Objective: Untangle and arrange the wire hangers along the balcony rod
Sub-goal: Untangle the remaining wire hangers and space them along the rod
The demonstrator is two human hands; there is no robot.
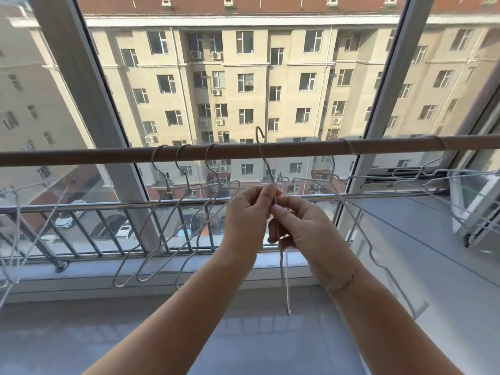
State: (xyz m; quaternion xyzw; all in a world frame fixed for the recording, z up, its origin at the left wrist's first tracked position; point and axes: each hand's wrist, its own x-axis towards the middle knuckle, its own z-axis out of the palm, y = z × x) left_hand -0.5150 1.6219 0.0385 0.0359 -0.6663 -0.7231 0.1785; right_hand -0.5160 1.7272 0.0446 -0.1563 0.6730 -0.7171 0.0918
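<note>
A brown balcony rod [297,148] runs across the view at mid height. Three wire hangers [173,212] hang from it side by side, left of centre. Both hands meet just below the rod at centre and hold one more wire hanger [260,147]. Its hook rises above the rod and is not on it. My left hand [247,215] pinches the neck of this hanger. My right hand [303,228] grips its wires lower down, and the hanger's lower end [287,293] dangles beneath. Another hanger [349,196] hangs from the rod right of my hands.
More hangers [422,174] hang from the rod's right end, near an open window sash [476,212]. A tangle of hanger wires [16,217] hangs at far left. A metal railing [108,207] and the window glass lie behind the rod; a grey sill [81,272] below.
</note>
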